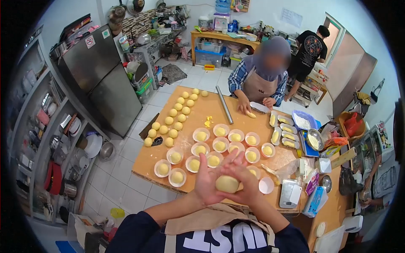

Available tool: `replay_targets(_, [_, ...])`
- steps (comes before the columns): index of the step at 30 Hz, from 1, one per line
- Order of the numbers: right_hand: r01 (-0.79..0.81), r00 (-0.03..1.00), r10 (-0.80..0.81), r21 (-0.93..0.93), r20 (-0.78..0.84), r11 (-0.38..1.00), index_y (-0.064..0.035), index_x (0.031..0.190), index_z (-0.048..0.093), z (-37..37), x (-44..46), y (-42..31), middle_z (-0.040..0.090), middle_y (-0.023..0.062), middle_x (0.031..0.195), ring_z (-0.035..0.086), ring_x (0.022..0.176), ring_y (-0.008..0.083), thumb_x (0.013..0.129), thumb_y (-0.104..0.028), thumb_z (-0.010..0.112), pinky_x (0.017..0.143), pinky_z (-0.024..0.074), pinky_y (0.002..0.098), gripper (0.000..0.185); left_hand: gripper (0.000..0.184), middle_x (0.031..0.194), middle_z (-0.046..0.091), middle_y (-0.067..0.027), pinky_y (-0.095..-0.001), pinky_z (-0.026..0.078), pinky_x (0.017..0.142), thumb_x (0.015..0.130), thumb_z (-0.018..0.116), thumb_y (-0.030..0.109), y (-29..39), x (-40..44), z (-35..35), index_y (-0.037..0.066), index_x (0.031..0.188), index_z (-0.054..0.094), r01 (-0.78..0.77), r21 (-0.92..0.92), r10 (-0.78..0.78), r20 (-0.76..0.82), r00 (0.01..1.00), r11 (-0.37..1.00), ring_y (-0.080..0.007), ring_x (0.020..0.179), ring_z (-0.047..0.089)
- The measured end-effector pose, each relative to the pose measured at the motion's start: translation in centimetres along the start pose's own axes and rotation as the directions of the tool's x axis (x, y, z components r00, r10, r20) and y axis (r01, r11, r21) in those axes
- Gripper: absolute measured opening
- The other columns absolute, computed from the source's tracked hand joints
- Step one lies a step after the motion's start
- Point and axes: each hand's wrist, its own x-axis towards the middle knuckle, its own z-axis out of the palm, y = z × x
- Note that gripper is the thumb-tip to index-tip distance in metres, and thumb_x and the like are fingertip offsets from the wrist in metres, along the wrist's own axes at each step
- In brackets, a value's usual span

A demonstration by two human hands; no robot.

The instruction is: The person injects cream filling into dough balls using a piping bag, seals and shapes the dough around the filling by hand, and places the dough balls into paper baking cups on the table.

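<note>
Left hand [206,182] and right hand [248,181] holding one dough ball [227,184] between them, above the bench's [145,166] near side, filled paper cups [220,144] just beyond.

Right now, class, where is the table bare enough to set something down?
Bare: the table between the dough balls and metal rod, beyond the yellow crumbs; also its near-left corner, bordered by the lowest balls and paper cups. Crowded: the middle, packed with cups, and the right end, with oval molds, bowl and scale.
</note>
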Motion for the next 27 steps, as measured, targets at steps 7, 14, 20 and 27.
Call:
replay_targets(7, [-0.029,0.983,0.031,-0.017,0.18,0.999,-0.0064,0.123,0.052,5.9,3.8,-3.1,0.058,0.0129,0.119,0.055,0.112,0.029,0.058,-0.026,0.087,0.095,0.0427,0.0371,0.076,0.109,0.154,0.004,-0.0066,-0.0408,0.001,0.113,0.071,0.014,0.087,5.0,-1.3,-1.6,0.01,0.147,0.006,-0.056,0.125,0.054,0.021,0.998,0.991,-0.0244,0.142,-0.001])
replay_targets(14, [-0.208,0.971,0.213,-0.05,0.113,0.977,-0.006,0.12,0.054,8.3,7.5,-4.3,0.057,0.0133,0.12,0.053,0.113,0.0316,0.06,-0.029,0.085,0.094,0.0421,0.0403,0.072,0.108,0.154,0.005,-0.0065,-0.0376,0.005,0.114,0.072,0.016,0.087,7.2,-2.8,-1.7,0.01,0.147,0.006,0.061,0.345,-0.051,-0.037,0.998,0.937,-0.0206,0.142,0.001])
replay_targets(20, [-0.273,0.924,0.297,-0.126,0.241,0.954,-0.0059,0.116,0.056,7.8,5.9,-3.5,0.061,0.0128,0.112,0.059,0.104,0.0283,0.056,-0.028,0.089,0.088,0.0468,0.0371,0.072,0.106,0.154,0.006,-0.0087,-0.0439,0.011,0.113,0.074,0.024,0.085,9.6,-2.8,-2.5,0.01,0.147,0.007,0.078,0.069,-0.075,-0.047,0.996,0.995,-0.0237,0.142,0.005])
replay_targets(27, [-0.252,0.948,0.259,-0.06,0.183,0.966,-0.008,0.124,0.052,7.9,8.1,-4.3,0.05,0.0147,0.129,0.049,0.118,0.0291,0.051,-0.036,0.088,0.097,0.0406,0.0386,0.086,0.103,0.154,0.004,-0.0058,-0.0368,0.004,0.115,0.075,0.021,0.084,7.8,-1.8,-3.8,0.011,0.147,0.011,0.166,-0.073,-0.167,-0.017,0.986,0.983,-0.0199,0.142,0.003])
